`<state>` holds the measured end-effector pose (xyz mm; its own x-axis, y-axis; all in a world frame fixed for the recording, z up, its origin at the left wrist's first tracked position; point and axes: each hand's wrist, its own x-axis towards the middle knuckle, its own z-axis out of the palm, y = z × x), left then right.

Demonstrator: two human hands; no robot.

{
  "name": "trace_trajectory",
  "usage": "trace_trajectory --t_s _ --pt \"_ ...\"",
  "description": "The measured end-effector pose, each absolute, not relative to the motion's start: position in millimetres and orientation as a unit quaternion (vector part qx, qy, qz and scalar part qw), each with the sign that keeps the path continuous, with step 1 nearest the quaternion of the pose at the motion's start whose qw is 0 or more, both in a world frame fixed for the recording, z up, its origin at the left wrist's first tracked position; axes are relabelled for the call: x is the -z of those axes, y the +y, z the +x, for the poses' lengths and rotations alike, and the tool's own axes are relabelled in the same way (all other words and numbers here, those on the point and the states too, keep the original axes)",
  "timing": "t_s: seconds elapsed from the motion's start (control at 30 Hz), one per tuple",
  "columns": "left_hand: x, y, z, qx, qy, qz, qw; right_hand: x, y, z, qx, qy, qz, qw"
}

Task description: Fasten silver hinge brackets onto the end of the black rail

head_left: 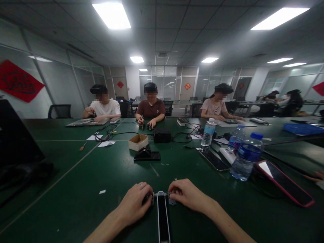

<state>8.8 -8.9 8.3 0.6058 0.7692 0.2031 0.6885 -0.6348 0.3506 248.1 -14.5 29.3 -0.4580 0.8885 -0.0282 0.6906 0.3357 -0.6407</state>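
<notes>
A long black bar-shaped device with silver edges [163, 216] lies on the green table [83, 189], pointing away from me. My left hand [135, 202] is curled around the left corner of its far end. My right hand [184, 194] pinches the right corner of that same end, fingers closed on a small metal fitting. Both hands rest low at the near table edge.
Water bottles [245, 157] [209, 132], a phone [214, 159] and a pink-cased phone [285, 182] lie to the right. A cardboard box [138, 141], black holder [146, 154] and black box [162, 135] sit ahead. Three people work at the far side. A dark laptop [15, 135] stands left.
</notes>
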Motion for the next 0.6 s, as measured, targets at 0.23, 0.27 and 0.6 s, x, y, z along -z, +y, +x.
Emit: trace_trajectory --t_s 0.23,0.27,0.6 --pt "-3.7 -6.6 7.4 -0.180 0.402 0.890 0.118 -27.3 -14.5 250.2 -0.294 -0.804 -0.489 0.166" --pt "-3.3 -6.3 7.2 -0.180 0.402 0.890 0.118 -27.1 -14.5 250.3 -0.286 -0.809 -0.487 0.165" --pt "-3.9 -7.2 7.8 -0.184 0.399 0.891 0.115 -32.6 -17.4 246.6 -0.248 -0.823 -0.487 0.155"
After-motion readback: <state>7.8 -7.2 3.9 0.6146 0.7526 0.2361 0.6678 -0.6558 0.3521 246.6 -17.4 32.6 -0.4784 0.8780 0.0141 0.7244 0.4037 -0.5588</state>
